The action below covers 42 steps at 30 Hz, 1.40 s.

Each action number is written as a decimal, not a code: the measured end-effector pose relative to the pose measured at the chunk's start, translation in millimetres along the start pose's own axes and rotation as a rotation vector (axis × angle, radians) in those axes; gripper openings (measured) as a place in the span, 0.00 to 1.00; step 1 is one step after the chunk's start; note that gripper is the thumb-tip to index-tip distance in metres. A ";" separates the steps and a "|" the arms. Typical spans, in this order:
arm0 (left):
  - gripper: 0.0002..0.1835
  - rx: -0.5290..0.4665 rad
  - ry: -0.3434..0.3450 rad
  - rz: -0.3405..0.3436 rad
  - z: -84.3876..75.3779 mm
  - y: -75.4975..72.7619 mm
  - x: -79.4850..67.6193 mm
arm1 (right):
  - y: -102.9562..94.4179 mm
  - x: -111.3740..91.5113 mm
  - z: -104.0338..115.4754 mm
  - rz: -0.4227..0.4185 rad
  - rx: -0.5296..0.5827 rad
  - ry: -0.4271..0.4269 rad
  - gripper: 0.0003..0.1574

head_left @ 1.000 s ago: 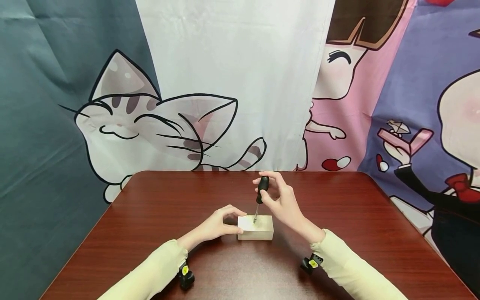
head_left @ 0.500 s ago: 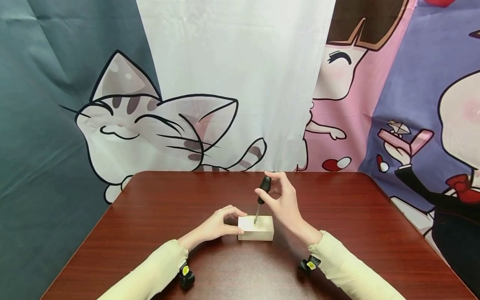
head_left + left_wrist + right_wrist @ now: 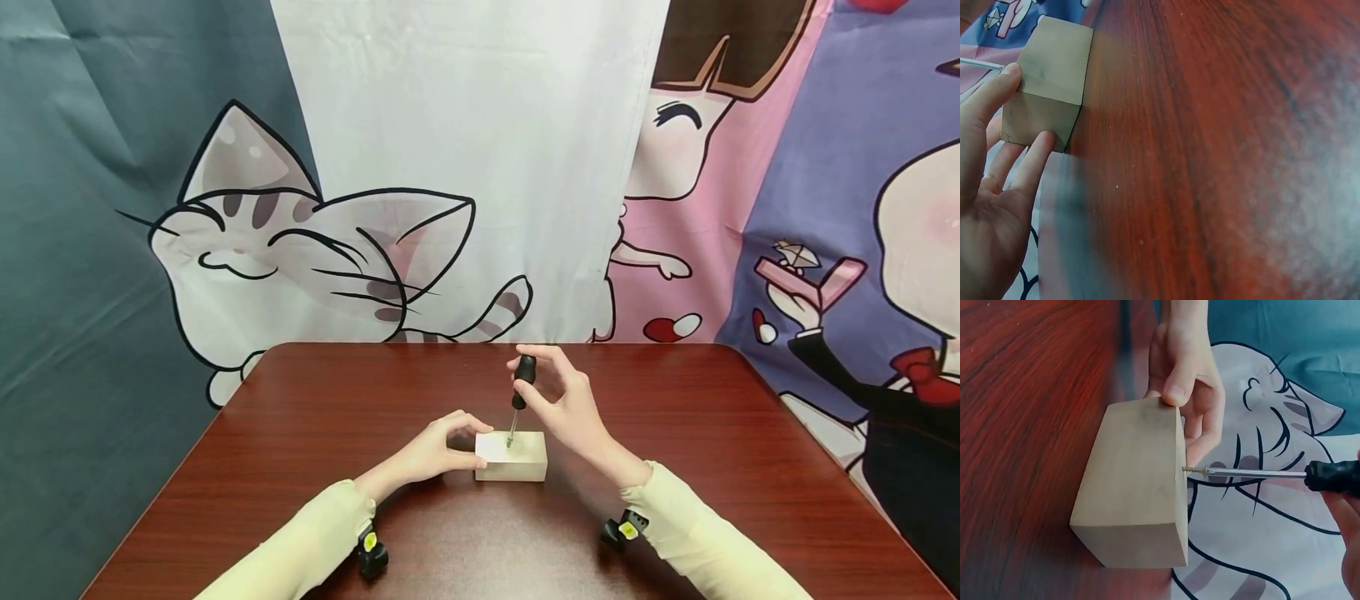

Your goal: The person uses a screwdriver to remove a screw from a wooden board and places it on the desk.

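A pale wooden block rests on the table, its left end held between the thumb and fingers of my left hand. In the right wrist view, a brass-coloured screw stands partly sunk in the block's top face, its threads showing. The tip of a screwdriver meets the screw head. My right hand pinches the screwdriver's black handle between thumb and fingers, above the block. The shaft leans slightly to the right in the head view. In the left wrist view, my thumb lies at the block's top edge.
The reddish-brown wooden table extends around the block. A printed cloth with cartoon figures hangs behind the table's far edge. A small black camera sits at each wrist, below the pale yellow sleeves.
My right fingers shifted right around the screwdriver handle, then came back left. The handle's tilt changed slightly with them. My left hand and the block have stayed in place.
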State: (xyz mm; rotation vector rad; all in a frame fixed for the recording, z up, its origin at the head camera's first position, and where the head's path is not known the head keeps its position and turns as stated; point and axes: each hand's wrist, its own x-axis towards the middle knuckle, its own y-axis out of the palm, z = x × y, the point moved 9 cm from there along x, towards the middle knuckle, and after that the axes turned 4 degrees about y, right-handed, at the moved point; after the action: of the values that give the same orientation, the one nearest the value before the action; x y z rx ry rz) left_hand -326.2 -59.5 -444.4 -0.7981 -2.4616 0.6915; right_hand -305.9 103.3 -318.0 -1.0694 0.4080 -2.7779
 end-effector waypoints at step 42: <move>0.24 -0.003 -0.011 -0.005 -0.6 0.4 -1.7 | 5.0 -4.7 -3.0 0.103 0.019 -0.055 0.35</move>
State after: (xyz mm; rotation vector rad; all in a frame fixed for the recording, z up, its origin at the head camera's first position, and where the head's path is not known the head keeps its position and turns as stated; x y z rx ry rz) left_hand -324.4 -60.1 -444.7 -0.7907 -2.4746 0.6918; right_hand -304.3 100.2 -324.5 -1.0854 0.4173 -2.6513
